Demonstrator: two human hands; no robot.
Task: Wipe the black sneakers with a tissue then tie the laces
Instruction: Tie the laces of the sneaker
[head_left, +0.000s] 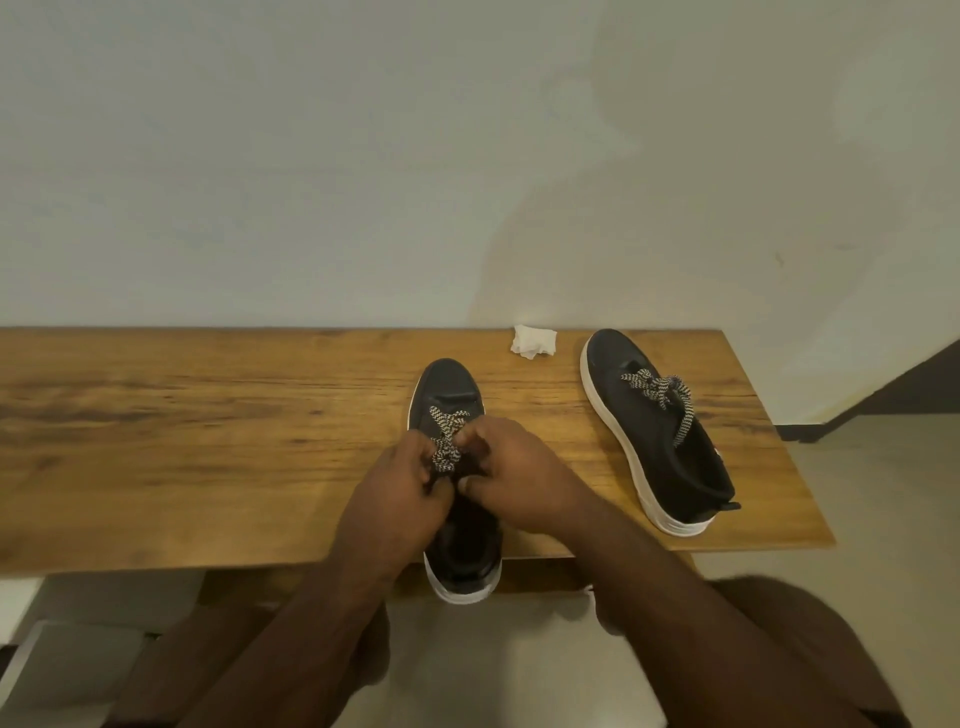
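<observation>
Two black sneakers with white soles stand on a wooden table (208, 441). The near sneaker (449, 387) points away from me, its heel hanging over the table's front edge. My left hand (397, 496) and my right hand (514, 475) meet over its tongue, and each pinches the black-and-white patterned laces (445, 441). Most of the sneaker's middle is hidden under my hands. The other sneaker (657, 434) lies to the right with its laces (662, 392) in a bow. A crumpled white tissue (533, 341) sits at the table's back edge between the shoes.
A pale wall runs behind the table. The table's right end (779, 441) stops just past the right sneaker, with light floor and a dark skirting beyond. My knees show below the front edge.
</observation>
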